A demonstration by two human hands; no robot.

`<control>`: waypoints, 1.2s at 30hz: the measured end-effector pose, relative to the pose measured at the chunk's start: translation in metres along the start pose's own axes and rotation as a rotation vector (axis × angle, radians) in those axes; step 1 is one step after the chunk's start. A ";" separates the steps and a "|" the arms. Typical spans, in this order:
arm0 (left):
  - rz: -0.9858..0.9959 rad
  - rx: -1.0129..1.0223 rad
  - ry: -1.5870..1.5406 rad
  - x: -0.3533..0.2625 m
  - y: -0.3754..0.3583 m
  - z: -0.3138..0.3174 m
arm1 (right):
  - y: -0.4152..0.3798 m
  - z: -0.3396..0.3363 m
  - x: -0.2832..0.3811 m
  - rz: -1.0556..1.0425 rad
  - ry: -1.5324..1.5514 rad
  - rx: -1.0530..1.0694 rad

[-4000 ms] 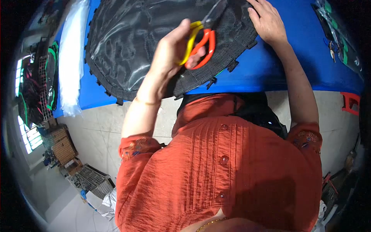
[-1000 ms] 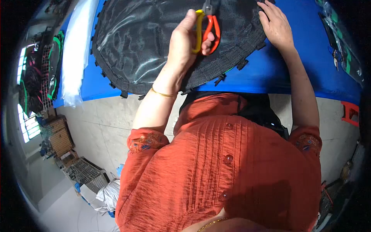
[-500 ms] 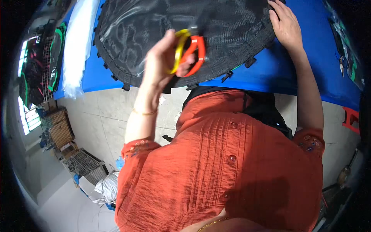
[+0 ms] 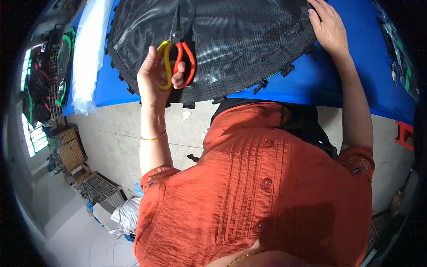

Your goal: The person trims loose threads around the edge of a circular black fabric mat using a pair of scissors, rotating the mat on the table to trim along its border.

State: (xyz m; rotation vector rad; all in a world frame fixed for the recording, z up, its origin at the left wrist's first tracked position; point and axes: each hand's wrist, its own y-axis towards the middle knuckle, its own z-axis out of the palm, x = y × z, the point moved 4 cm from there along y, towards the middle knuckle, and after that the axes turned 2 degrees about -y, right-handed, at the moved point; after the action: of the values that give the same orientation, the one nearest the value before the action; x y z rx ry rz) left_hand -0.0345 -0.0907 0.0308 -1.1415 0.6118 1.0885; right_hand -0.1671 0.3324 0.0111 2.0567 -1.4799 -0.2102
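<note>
In my left hand (image 4: pixel 153 73) is a pair of scissors (image 4: pixel 174 53) with one yellow and one red handle. My fingers are wrapped round the handles, and the dark blades point away from me over a round black mesh mat (image 4: pixel 240 40). Webbing edges the mat, with small black tabs sticking out round its rim. My right hand (image 4: pixel 330 31) lies flat on the mat's right edge, its fingers cut off in part by the top of the view.
The mat lies on a blue table surface (image 4: pixel 356 58). Clear plastic film (image 4: pixel 89 58) hangs at the table's left. Black and green pieces (image 4: pixel 66 66) hang further left. Crates (image 4: pixel 95 189) stand on the floor, and a red stool (image 4: pixel 404 133) shows at the right.
My left hand has moved left with the scissors, whose blades now show plainly and point away from me. My right hand stays on the mat's edge.
</note>
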 end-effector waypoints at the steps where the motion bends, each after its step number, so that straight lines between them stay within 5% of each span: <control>1: -0.003 -0.021 -0.005 -0.001 0.000 0.003 | 0.000 0.000 0.000 -0.005 -0.004 0.000; 11: -0.002 0.241 0.000 0.021 0.035 0.091 | 0.000 0.001 -0.002 0.009 -0.012 0.007; 17: 0.078 -0.115 0.025 -0.009 0.004 -0.025 | -0.001 -0.003 0.001 0.011 -0.013 0.001; 22: 0.104 -0.149 0.003 -0.005 0.009 -0.009 | 0.002 -0.004 0.007 -0.039 -0.044 -0.050; 28: 0.009 0.209 -0.023 0.032 0.038 0.095 | -0.002 0.019 -0.027 -0.049 -0.052 0.033; 31: 0.007 0.229 0.049 0.027 0.027 0.085 | -0.001 0.022 -0.025 -0.052 -0.060 0.034; 36: 0.077 -0.188 0.032 -0.002 -0.018 -0.022 | -0.002 0.020 -0.024 -0.044 -0.055 0.041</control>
State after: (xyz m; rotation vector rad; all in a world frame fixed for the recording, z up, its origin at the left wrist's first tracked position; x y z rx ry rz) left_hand -0.0156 -0.1122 0.0326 -1.3085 0.5915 1.2155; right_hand -0.1829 0.3470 -0.0109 2.1335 -1.4833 -0.2580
